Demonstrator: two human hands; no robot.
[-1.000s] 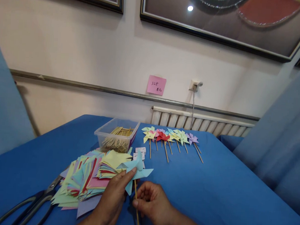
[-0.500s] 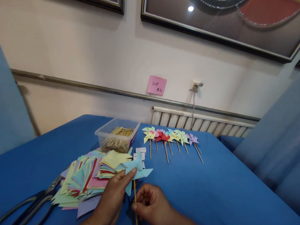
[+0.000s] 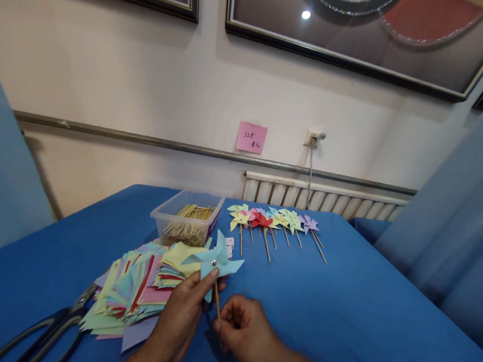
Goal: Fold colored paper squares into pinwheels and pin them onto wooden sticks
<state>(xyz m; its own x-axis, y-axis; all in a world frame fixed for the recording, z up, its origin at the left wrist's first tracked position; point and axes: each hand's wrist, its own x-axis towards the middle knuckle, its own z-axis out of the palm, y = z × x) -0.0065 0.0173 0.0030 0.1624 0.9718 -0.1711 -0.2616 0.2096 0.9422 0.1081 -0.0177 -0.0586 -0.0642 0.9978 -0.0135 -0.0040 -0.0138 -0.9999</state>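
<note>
Near the front edge of the counter (image 3: 340,313), the left hand (image 3: 179,322) pinches the light blue pinwheel (image 3: 216,261) from behind, its forefinger tip pressed up against the paper just under the small silver pin at the centre. The right hand (image 3: 245,325) is closed around the lower part of the thin wooden stick (image 3: 217,304), thumb and forefinger gripping it; the stick rises to the back of the pinwheel, held just above the counter. To the left lies the fanned pile of cut coloured papers (image 3: 136,288), with the black scissors (image 3: 47,327) at the front left corner. Behind the pile stands a clear tub of sticks (image 3: 186,221), and a row of finished pinwheels (image 3: 274,222) lies toward the back edge. The likely trouble is at the pin: if the two hands push off-line, it could miss or split the thin stick, or tear the paper centre. A slipping grip could also prick the forefinger behind it.
</note>
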